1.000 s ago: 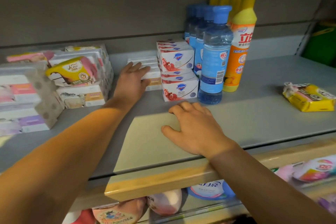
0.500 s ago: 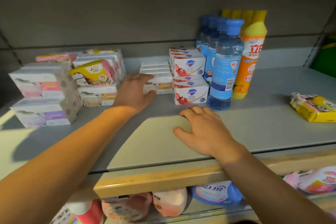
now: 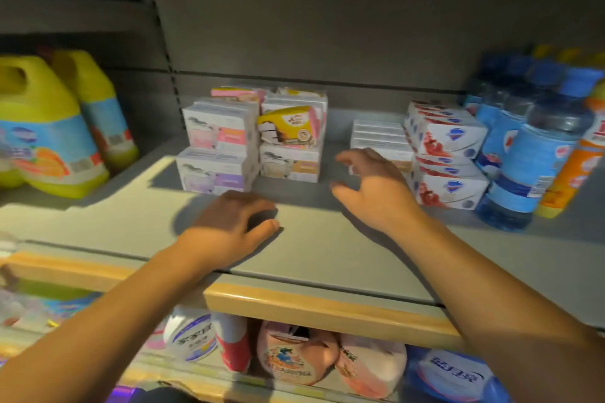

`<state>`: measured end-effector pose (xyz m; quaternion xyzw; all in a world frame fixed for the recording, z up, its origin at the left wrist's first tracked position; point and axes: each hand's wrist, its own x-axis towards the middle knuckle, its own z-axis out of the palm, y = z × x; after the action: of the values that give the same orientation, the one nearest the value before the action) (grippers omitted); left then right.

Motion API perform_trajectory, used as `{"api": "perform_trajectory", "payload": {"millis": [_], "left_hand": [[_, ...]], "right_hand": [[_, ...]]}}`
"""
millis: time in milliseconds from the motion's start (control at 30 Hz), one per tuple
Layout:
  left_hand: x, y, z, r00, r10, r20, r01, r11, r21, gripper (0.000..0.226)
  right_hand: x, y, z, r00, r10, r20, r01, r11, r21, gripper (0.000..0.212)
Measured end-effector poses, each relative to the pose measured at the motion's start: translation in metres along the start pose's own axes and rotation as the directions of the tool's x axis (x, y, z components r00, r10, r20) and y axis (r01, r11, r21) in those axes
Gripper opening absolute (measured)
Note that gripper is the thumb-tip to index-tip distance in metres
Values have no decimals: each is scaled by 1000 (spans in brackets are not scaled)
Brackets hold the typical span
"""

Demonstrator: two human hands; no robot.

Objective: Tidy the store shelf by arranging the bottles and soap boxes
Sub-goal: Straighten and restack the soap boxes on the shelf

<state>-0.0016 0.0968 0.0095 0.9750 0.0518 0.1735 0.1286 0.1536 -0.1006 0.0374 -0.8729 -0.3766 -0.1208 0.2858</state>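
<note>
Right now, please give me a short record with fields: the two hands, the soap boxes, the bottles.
left hand: rests on the shelf, holds nothing
right hand: raised, fingers loosely curled, empty, in front of the white boxes
red-print soap boxes: stacked, right of the white boxes
blue bottles: right of those
yellow jugs: far left

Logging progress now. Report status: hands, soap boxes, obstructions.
Left hand flat on shelf, empty. Right hand open, hovering before white soap boxes. Nothing between.
</note>
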Motion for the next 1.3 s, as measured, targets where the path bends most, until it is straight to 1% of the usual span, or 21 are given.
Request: {"api": "perform_trajectory", "payload": {"millis": [133,200,300,367,467,533,600,667,733,800,833,867,900,933,967,1000,1033,1067,1133,1233,1300], "left_hand": [[1,0,3,1000,30,0,-30,999,-15,28],[2,-2,3,999,54,3,-54,999,-6,26],[1,-1,3,998,67,9,-68,997,27,28],[1,-2,3,998,55,21,-56,998,33,30],[3,-3,4,999,46,19,-46,999,26,32],[3,-3,5,999,41,15,-41,999,12,32],[4,-4,5,999,37,3,-37,999,3,32],[4,-5,5,1000,29,6,-29,999,-12,32],[5,-6,4,999,-11,33,14,997,-76,31],[8,-6,2,997,-72,17,74,980,-184,31],[9,-4,1,993,-115,-38,102,960,-262,29],[11,0,-1,978,-180,-103,128,917,-379,26],[13,5,-2,956,-260,-137,144,821,-552,22],[14,13,-4,941,-326,-91,147,635,-759,19],[16,23,-6,940,-342,12,155,395,-906,22],[18,31,-6,946,-308,101,169,201,-965,28],[19,37,-4,952,-265,153,192,129,-973,33],[19,45,-1,954,-241,180,218,146,-965,30],[17,56,5,954,-228,195,247,230,-941,19],[15,59,13,951,-260,167,235,260,-936,23],[14,56,13,948,-278,157,229,248,-941,27]], "right_hand": [[49,-28,17,996,-47,-80,47,999,-6,55],[70,-36,20,991,-64,-121,62,998,-24,62],[93,-40,24,997,-53,-62,41,983,-178,75],[99,-39,27,997,-61,-56,44,963,-267,73],[93,-36,32,973,-158,-169,99,944,-316,64],[86,-36,33,947,-222,-231,146,941,-306,53],[78,-39,32,945,-210,-249,161,966,-204,43],[68,-42,27,957,-131,-257,129,991,-24,41],[53,-43,19,971,2,-239,43,983,181,45],[30,-43,10,974,155,-166,-75,909,409,43],[16,-41,7,970,213,-114,-120,834,538,40],[4,-38,4,965,259,-46,-162,723,671,37],[-8,-34,2,956,290,45,-214,583,784,32],[-18,-29,0,944,294,151,-274,442,854,27],[-27,-24,-1,928,278,247,-334,333,882,22],[-35,-20,-3,911,261,320,-387,268,883,16],[-41,-16,-4,892,259,370,-430,236,872,13],[-45,-12,-4,875,272,400,-462,225,858,14],[-50,-7,-5,848,315,426,-501,212,839,20],[-50,-6,-4,833,353,427,-517,217,828,21],[-48,-8,-2,826,359,435,-533,241,811,21]]}}
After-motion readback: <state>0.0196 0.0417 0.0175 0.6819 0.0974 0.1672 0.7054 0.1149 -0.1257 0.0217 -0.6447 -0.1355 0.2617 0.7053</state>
